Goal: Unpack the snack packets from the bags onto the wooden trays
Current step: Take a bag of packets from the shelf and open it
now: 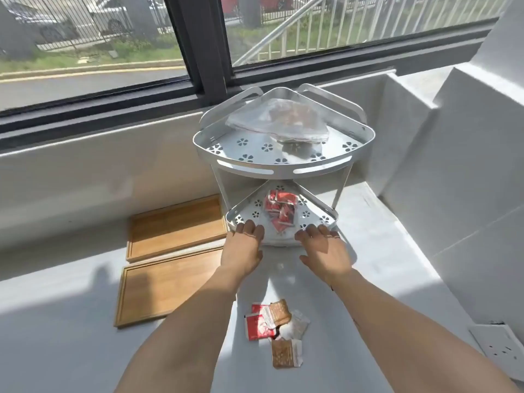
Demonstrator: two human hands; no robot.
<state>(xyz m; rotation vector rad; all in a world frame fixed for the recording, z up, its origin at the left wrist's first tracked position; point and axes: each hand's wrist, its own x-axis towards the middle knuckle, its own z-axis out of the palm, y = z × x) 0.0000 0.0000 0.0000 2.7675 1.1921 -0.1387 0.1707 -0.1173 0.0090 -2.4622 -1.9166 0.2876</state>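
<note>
At the centre of the frame a white two-tier corner rack [283, 163] stands on the pale surface [397, 265] below a wide window [113, 52]. Both hands reach to the front edge of its lower shelf [312, 214]: the left hand [244, 248] and the right hand [323, 251] lie palm down, side by side, fingers bent over the near edge of a clear bag [279, 222] of red packets that sits on that shelf. The fingertips are on the plastic, but I cannot tell whether they pinch it or merely rest there. On the upper shelf, toward the top centre, lies a second clear bag [279, 121] with brownish contents. Left of the rack, two wooden trays lie flat on the surface, the far tray [175, 226] just behind the near tray [170, 287], almost touching. Low in the frame, between the forearms, a small heap of loose packets [276, 330] lies on the surface, some red, some showing brown biscuits. A white socket plate [499, 347] sits at the lower right edge.
</note>
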